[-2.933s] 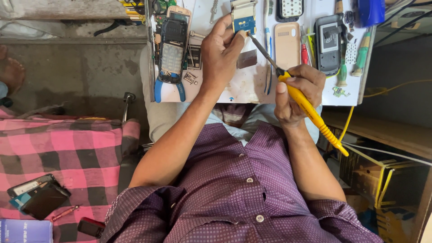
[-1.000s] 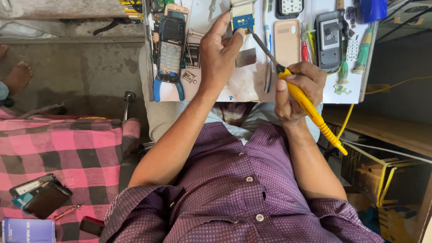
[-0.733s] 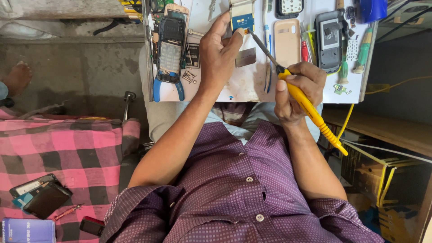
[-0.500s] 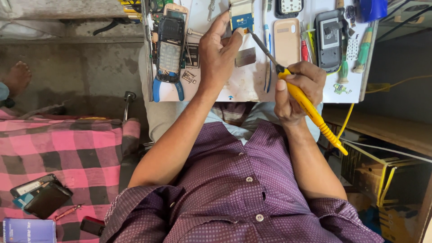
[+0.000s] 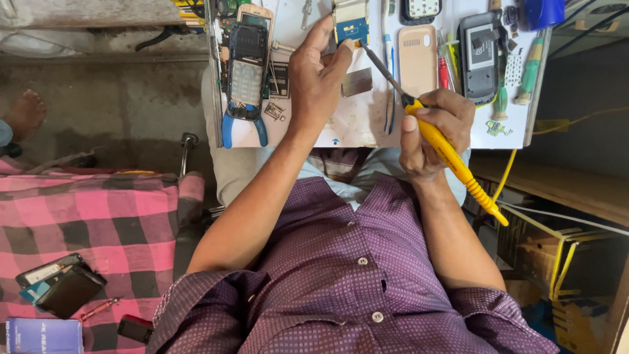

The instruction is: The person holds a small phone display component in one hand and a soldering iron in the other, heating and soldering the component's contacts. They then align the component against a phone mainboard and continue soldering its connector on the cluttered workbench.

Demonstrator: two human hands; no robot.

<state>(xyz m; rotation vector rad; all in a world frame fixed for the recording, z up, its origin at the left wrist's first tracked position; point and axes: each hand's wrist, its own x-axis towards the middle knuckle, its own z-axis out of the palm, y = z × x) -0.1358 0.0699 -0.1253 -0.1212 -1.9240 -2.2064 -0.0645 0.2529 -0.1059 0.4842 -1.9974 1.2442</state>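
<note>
Two hands (image 5: 314, 85) (image 5: 436, 128), one soldering iron (image 5: 445, 147), one circuit board (image 5: 350, 19), one pliers (image 5: 242, 124).

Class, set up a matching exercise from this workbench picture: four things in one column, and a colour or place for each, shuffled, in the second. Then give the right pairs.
Column one:
1. soldering iron
2. pliers
3. small circuit board
4. blanket

Column two:
A. pink and black checks
B. held by the left hand
C. yellow handle, in the right hand
D. blue handles, lying on the white board

Pairs: 1-C, 2-D, 3-B, 4-A
</note>
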